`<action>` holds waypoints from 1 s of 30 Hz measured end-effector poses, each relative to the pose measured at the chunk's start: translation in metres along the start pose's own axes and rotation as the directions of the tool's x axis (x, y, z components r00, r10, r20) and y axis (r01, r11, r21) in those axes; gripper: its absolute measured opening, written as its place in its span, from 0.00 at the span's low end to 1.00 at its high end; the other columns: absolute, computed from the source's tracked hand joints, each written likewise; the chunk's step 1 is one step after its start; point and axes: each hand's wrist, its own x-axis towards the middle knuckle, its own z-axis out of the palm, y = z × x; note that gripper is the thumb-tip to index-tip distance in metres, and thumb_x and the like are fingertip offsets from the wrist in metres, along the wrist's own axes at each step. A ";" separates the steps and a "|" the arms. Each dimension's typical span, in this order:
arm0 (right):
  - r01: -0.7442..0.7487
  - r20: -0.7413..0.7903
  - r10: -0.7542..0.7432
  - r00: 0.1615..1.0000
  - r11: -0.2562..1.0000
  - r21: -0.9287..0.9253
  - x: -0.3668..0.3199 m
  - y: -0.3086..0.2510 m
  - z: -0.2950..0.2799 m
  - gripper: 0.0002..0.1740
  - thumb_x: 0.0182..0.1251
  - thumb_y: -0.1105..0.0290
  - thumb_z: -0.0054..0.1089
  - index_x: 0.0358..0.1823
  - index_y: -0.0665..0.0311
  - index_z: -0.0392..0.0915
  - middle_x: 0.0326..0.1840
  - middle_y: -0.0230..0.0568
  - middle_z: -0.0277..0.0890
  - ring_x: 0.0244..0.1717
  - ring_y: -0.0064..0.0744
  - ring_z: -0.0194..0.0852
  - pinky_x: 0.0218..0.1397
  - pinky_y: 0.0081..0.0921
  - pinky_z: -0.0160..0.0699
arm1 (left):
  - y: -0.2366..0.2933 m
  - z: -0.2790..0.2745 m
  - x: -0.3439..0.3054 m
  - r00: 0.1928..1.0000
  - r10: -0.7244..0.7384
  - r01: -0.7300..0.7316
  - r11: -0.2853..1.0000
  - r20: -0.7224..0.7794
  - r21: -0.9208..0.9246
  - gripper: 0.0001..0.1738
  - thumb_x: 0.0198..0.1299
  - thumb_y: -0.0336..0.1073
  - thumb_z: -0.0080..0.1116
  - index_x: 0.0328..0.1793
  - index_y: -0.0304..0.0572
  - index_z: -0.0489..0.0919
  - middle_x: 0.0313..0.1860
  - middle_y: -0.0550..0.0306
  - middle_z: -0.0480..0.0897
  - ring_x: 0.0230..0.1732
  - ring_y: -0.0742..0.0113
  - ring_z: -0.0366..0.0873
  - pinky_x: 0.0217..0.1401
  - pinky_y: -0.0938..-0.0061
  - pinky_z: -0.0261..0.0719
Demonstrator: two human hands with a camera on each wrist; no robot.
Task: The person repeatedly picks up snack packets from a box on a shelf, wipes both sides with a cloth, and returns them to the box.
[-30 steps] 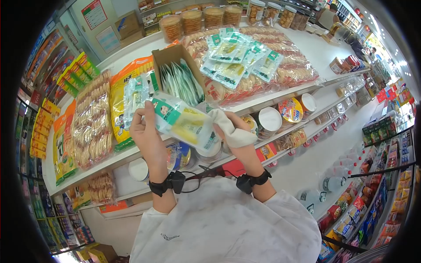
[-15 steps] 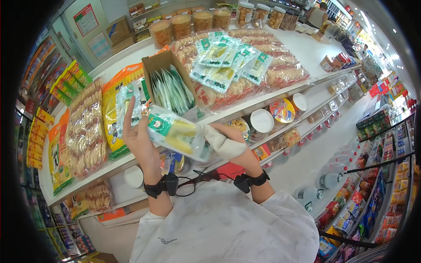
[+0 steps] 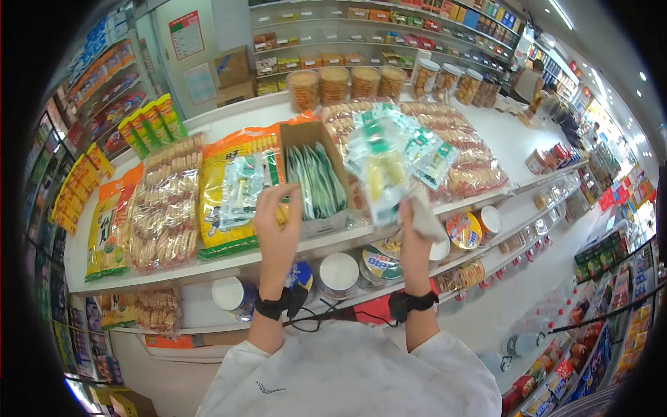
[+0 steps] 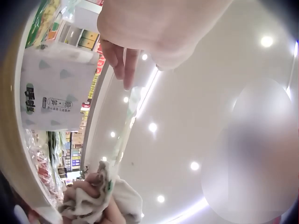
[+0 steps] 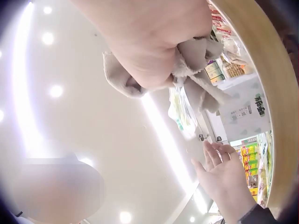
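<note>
My right hand point(image 3: 417, 243) grips a beige cloth point(image 3: 429, 221) together with the lower end of a clear-and-green food packet point(image 3: 386, 174). Yellowish food shows through the packet, which is blurred and overlaps a pile of similar packets point(image 3: 436, 167) on bagged biscuits. In the left wrist view the held packet point(image 4: 125, 135) appears edge-on above the bunched cloth point(image 4: 86, 203). My left hand point(image 3: 278, 219) is apart from the packet, its fingers loosely bent and holding nothing. It is in front of an open cardboard box point(image 3: 326, 226) with upright green packets point(image 3: 316, 184) inside.
Trays of wrapped biscuits point(image 3: 167, 205) and a yellow-orange bag point(image 3: 226, 242) lie left of the box. Tubs of round biscuits point(image 3: 335, 86) line the counter's back. Instant-noodle tubs point(image 3: 339, 272) stand on the shelf below its front edge point(image 3: 180, 272).
My left hand has let go of the packet and moved away from it. My right hand has carried the packet and cloth up and right toward the pile. The head view has tilted upward.
</note>
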 end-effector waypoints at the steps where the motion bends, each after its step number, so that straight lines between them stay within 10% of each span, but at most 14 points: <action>1: -0.091 0.002 0.091 0.996 0.995 0.038 0.017 0.001 0.001 0.23 0.72 0.61 0.63 0.60 0.70 0.75 0.54 0.39 0.78 0.55 0.25 0.74 0.58 0.24 0.73 | -0.003 0.003 0.006 0.985 0.171 -0.174 0.963 0.031 0.207 0.16 0.66 0.37 0.61 0.52 0.31 0.82 0.55 0.44 0.81 0.53 0.55 0.79 0.59 0.63 0.75; 7: 0.096 -0.081 -0.086 0.993 0.987 0.128 0.057 0.009 0.023 0.23 0.77 0.59 0.55 0.62 0.71 0.72 0.55 0.38 0.77 0.55 0.25 0.72 0.59 0.25 0.70 | -0.023 0.026 0.030 0.969 0.206 -0.244 0.875 0.135 0.419 0.17 0.55 0.41 0.70 0.41 0.34 0.82 0.72 0.28 0.63 0.77 0.35 0.55 0.77 0.51 0.56; 16: 0.036 -0.173 -0.017 0.985 0.994 0.107 -0.014 0.008 0.002 0.22 0.77 0.59 0.56 0.60 0.70 0.76 0.57 0.36 0.78 0.55 0.23 0.74 0.59 0.23 0.71 | -0.033 0.040 0.031 0.974 0.050 -0.135 0.911 0.221 0.390 0.11 0.52 0.33 0.62 0.30 0.29 0.76 0.74 0.16 0.53 0.75 0.23 0.53 0.74 0.48 0.62; 24: -0.052 -0.144 0.077 0.987 0.985 0.167 -0.027 0.012 -0.004 0.21 0.75 0.59 0.58 0.58 0.70 0.77 0.57 0.37 0.78 0.57 0.24 0.73 0.59 0.24 0.72 | -0.058 0.046 0.029 0.982 -0.176 0.182 0.979 0.066 -0.093 0.09 0.64 0.32 0.58 0.35 0.33 0.75 0.76 0.30 0.58 0.76 0.37 0.58 0.75 0.57 0.58; 27: -0.074 -0.165 0.101 0.981 0.984 0.161 -0.029 0.005 0.000 0.23 0.75 0.59 0.59 0.61 0.69 0.75 0.59 0.37 0.77 0.58 0.25 0.73 0.61 0.25 0.71 | -0.034 0.045 0.023 0.977 -0.007 -0.036 0.980 -0.212 -0.198 0.07 0.70 0.33 0.55 0.43 0.36 0.74 0.61 0.44 0.73 0.61 0.59 0.69 0.64 0.70 0.66; 30: -0.121 -0.128 0.163 0.978 0.951 0.286 -0.039 -0.008 0.001 0.25 0.76 0.57 0.57 0.62 0.70 0.74 0.59 0.39 0.77 0.60 0.26 0.72 0.63 0.24 0.69 | 0.000 0.021 0.009 0.973 -0.132 0.041 0.905 -0.189 -0.424 0.06 0.75 0.34 0.51 0.47 0.39 0.71 0.37 0.66 0.73 0.39 0.80 0.68 0.39 0.84 0.65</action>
